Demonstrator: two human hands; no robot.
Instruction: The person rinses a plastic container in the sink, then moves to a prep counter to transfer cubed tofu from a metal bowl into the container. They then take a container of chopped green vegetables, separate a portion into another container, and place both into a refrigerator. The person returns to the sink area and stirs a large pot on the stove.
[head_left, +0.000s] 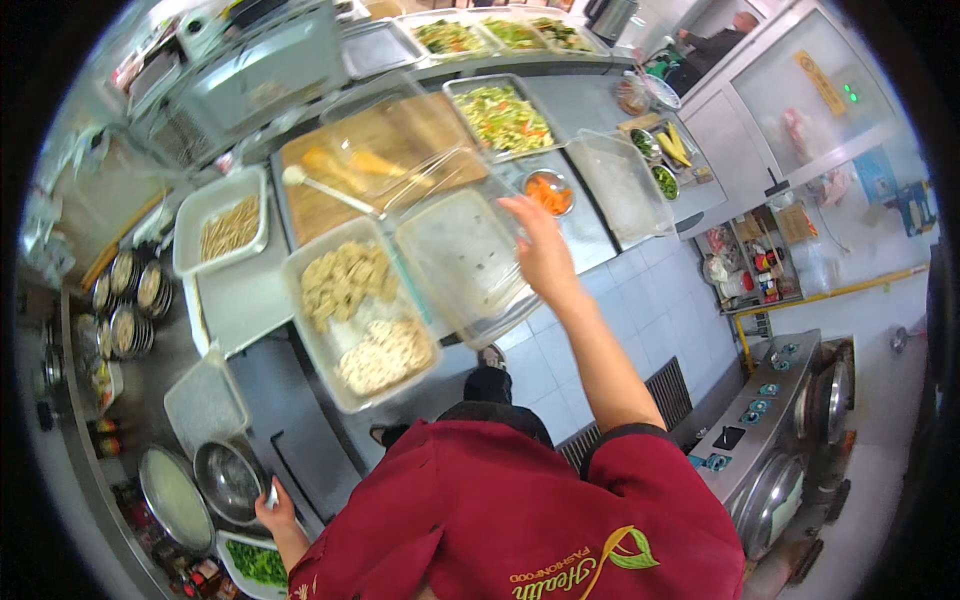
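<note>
My left hand (277, 510) is at the lower left, gripping the rim of a steel bowl (229, 480). My right hand (546, 259) reaches over the counter, fingers extended beside the right edge of a clear plastic container (461, 251); whether it grips that edge cannot be told. Just beyond the fingertips sits a small steel bowl of orange carrot pieces (549, 193). Left of the clear container, a white plastic tub (360, 319) holds beige chunks and pale chopped pieces. A white spoon (334, 193) lies on the wooden cutting board (300, 146), partly beneath clear lids (409, 146).
A tray of shredded vegetables (502, 116) stands behind, with a tub of brown strips (229, 229) at left. Leafy greens fill a tub (259, 562) at lower left, near a large round pan (176, 495). A person (716, 52) is at the upper right, beside a door.
</note>
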